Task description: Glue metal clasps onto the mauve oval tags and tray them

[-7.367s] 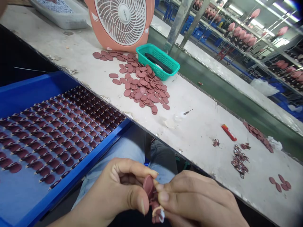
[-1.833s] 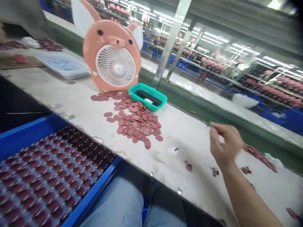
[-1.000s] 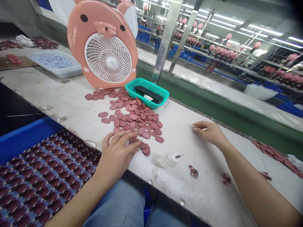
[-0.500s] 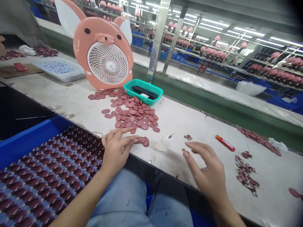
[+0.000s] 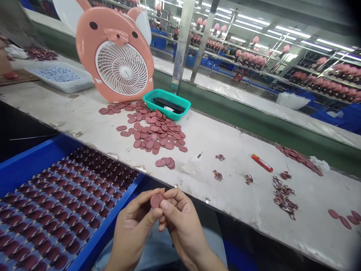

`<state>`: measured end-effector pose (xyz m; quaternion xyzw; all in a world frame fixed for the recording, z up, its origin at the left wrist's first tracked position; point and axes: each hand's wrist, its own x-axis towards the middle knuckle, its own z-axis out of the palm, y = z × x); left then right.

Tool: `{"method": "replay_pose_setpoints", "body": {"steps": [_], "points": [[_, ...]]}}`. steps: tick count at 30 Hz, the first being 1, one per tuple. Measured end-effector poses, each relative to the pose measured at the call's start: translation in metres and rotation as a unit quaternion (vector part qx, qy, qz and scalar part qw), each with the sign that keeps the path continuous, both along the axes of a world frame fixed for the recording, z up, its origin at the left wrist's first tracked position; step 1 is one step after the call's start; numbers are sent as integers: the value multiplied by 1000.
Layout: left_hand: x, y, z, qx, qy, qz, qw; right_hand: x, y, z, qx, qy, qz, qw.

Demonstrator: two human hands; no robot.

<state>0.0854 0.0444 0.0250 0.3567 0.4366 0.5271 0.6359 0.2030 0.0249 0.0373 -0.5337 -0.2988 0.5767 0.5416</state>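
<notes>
In front of my lap, just off the bench edge, my left hand (image 5: 137,220) and my right hand (image 5: 182,214) meet around one flat, reddish-brown disc (image 5: 155,201). Thumb and fingers of each hand pinch it, its round face turned toward me. Whether anything small is held with it I cannot make out. Beyond my hands, a short overlapping row of similar discs (image 5: 166,162) lies near the bench edge. A larger heap of these discs (image 5: 155,131) spreads behind that row.
A blue crate (image 5: 60,140) filled with rows of dark red pieces stands at left. On the bench (image 5: 225,139) are a pig-shaped fan (image 5: 113,56), a green basket (image 5: 169,98) with dark contents, a red-orange cutter-like tool (image 5: 262,163), and small brown scraps (image 5: 284,197).
My left hand has drawn back from the short row of discs toward my lap. My right hand has come left from the scraps. Both now grip one disc together.
</notes>
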Motion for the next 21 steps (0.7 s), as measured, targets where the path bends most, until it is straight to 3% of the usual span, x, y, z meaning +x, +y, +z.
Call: {"method": "replay_pose_setpoints", "body": {"steps": [3, 7, 10, 13, 18, 21], "points": [[-1, -1, 10, -72, -38, 28, 996, 18, -1, -5, 27, -156, -71, 985], [-4, -1, 24, -151, -81, 31, 985, 61, 19, -11, 53, -402, -193, 894], [-5, -5, 27, -178, -118, 6, 977, 80, 42, -14, 61, -516, -157, 840], [-8, -11, 21, -178, -157, -24, 971, 80, 50, -16, 60, -557, -107, 821], [-23, -19, 2, -176, -223, -74, 956, 80, 20, -5, 33, -595, -52, 801], [-31, -22, -4, -179, -234, -69, 953, 92, -3, 9, 75, -605, 9, 793]]}}
